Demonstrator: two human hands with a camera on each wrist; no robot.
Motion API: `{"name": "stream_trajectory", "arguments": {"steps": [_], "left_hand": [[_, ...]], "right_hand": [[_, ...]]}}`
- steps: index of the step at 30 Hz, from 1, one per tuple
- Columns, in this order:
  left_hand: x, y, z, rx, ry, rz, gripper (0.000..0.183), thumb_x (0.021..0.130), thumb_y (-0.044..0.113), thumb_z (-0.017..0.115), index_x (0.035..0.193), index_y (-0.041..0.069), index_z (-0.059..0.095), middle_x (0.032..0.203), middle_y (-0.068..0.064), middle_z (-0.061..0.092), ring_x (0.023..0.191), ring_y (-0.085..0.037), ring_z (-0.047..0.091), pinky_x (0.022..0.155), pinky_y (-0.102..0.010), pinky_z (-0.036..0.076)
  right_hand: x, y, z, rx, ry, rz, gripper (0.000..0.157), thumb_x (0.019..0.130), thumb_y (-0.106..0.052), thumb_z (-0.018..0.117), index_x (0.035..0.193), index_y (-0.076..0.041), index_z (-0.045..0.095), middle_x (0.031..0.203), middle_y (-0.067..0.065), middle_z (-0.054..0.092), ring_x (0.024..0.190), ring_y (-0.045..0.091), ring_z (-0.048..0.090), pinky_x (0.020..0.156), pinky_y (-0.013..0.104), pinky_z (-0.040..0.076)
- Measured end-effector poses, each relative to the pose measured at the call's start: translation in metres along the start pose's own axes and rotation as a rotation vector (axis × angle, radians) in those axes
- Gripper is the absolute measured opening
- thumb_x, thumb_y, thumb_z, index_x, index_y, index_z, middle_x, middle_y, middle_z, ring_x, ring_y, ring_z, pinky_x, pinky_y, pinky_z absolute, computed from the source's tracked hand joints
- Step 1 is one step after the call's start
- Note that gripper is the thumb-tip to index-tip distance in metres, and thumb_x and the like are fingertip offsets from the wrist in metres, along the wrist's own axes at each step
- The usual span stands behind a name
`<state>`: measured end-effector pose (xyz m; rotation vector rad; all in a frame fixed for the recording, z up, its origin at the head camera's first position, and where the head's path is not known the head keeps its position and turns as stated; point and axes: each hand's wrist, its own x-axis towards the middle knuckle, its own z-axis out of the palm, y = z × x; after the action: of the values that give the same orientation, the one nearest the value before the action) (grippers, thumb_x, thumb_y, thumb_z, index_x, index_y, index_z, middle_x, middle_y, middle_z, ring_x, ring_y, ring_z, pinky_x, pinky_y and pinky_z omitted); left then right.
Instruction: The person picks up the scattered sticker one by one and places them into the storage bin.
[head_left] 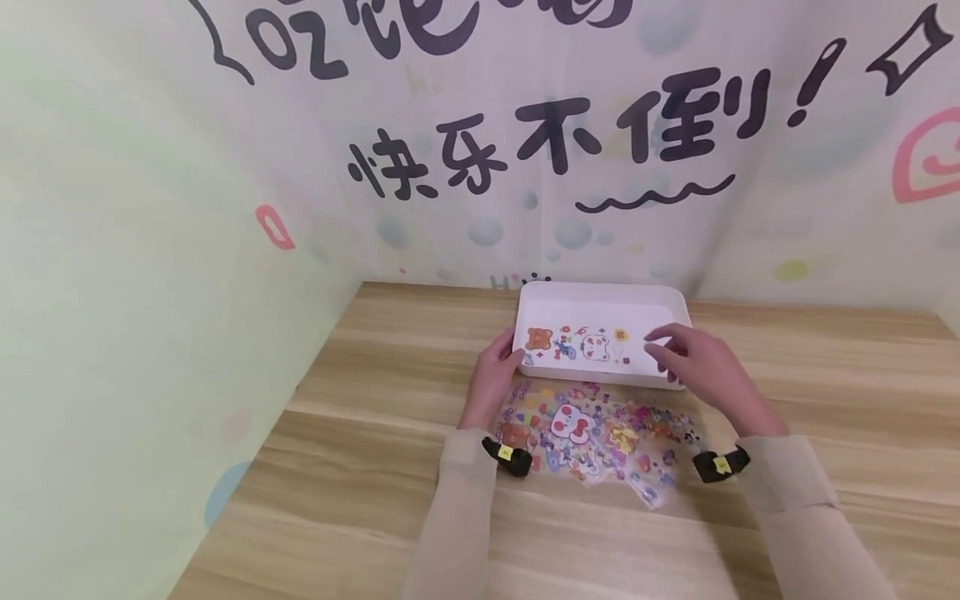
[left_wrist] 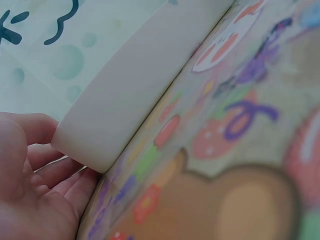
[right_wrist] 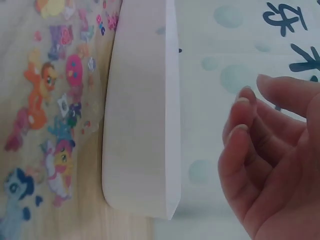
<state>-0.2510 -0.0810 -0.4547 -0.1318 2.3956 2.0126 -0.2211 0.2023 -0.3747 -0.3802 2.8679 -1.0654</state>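
A shallow white tray [head_left: 600,298] lies on the table near the wall, with stickers on its floor. Among them are a brown bear sticker [head_left: 538,338], a white bear-face sticker [head_left: 595,347] and a small yellow sticker [head_left: 621,335]. My left hand [head_left: 492,377] holds the tray's left end, thumb by the front corner; the left wrist view shows its fingers around the white end wall [left_wrist: 115,95]. Over the tray's right end hovers my right hand [head_left: 697,358], fingers loosely bent. Nothing shows between those fingertips in the right wrist view.
Clear sticker sheets with a white bear [head_left: 566,423], a brown bear [head_left: 516,435] and orange pony figures [right_wrist: 42,90] lie directly in front of the tray. The wood-grain table [head_left: 360,467] meets a printed cloth wall [head_left: 450,242] behind and at the left.
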Motion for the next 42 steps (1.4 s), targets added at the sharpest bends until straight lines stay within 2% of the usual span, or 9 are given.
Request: {"name": "stream_trajectory", "arguments": {"steps": [6,13,21,28,31,36,42], "left_hand": [[-0.002,0.000,0.002,-0.011,-0.003,-0.019,0.049,0.090,0.022,0.051,0.137,0.021,0.035,0.137,0.009,0.038,0.121,-0.004,0.038,0.096,-0.021,0.036],[0.001,0.000,-0.001,0.003,0.004,0.011,0.049,0.091,0.021,0.050,0.137,0.019,0.036,0.137,0.007,0.038,0.121,-0.006,0.038,0.097,-0.022,0.036],[0.005,0.007,-0.001,-0.002,-0.005,0.036,0.047,0.091,0.023,0.049,0.136,0.021,0.037,0.136,0.009,0.039,0.121,-0.007,0.039,0.097,-0.024,0.037],[0.000,0.004,-0.003,0.000,-0.007,0.006,0.047,0.091,0.020,0.050,0.136,0.018,0.037,0.136,0.007,0.040,0.121,-0.009,0.039,0.097,-0.025,0.037],[0.000,0.004,-0.003,-0.014,-0.013,-0.007,0.047,0.091,0.020,0.051,0.136,0.019,0.038,0.136,0.006,0.040,0.121,-0.008,0.039,0.097,-0.024,0.037],[0.000,0.004,-0.003,-0.039,-0.014,-0.017,0.045,0.091,0.021,0.050,0.135,0.022,0.040,0.136,0.007,0.040,0.121,-0.007,0.039,0.097,-0.024,0.037],[0.001,0.005,-0.003,-0.036,-0.012,-0.024,0.045,0.091,0.021,0.050,0.135,0.023,0.039,0.136,0.009,0.040,0.121,-0.007,0.039,0.096,-0.024,0.037]], "right_hand": [[-0.021,0.009,-0.001,0.007,-0.038,0.025,0.043,0.089,-0.045,0.047,0.105,-0.006,0.057,0.077,0.009,0.059,0.068,0.022,0.055,0.059,0.031,0.049],[-0.031,0.017,-0.005,0.014,-0.088,0.014,0.039,0.090,-0.039,0.048,0.108,-0.005,0.056,0.078,0.008,0.060,0.069,0.018,0.056,0.061,0.032,0.052],[-0.031,0.028,-0.016,-0.025,-0.140,0.033,0.040,0.089,-0.036,0.052,0.112,-0.003,0.055,0.087,0.008,0.063,0.074,0.020,0.059,0.063,0.034,0.051],[-0.032,0.036,-0.008,-0.109,-0.245,0.058,0.044,0.086,-0.033,0.058,0.114,0.000,0.056,0.098,0.011,0.063,0.091,0.028,0.057,0.073,0.044,0.049],[-0.031,0.038,-0.004,-0.128,-0.272,0.068,0.045,0.084,-0.031,0.060,0.115,0.002,0.055,0.097,0.012,0.062,0.090,0.028,0.057,0.072,0.044,0.049],[-0.028,0.042,0.004,-0.159,-0.315,0.099,0.050,0.080,-0.036,0.064,0.114,-0.002,0.055,0.098,0.012,0.061,0.088,0.026,0.056,0.068,0.040,0.048],[-0.025,0.042,0.013,-0.147,-0.298,0.110,0.045,0.077,-0.037,0.066,0.105,-0.003,0.057,0.094,0.009,0.060,0.079,0.020,0.053,0.062,0.033,0.047]]}}
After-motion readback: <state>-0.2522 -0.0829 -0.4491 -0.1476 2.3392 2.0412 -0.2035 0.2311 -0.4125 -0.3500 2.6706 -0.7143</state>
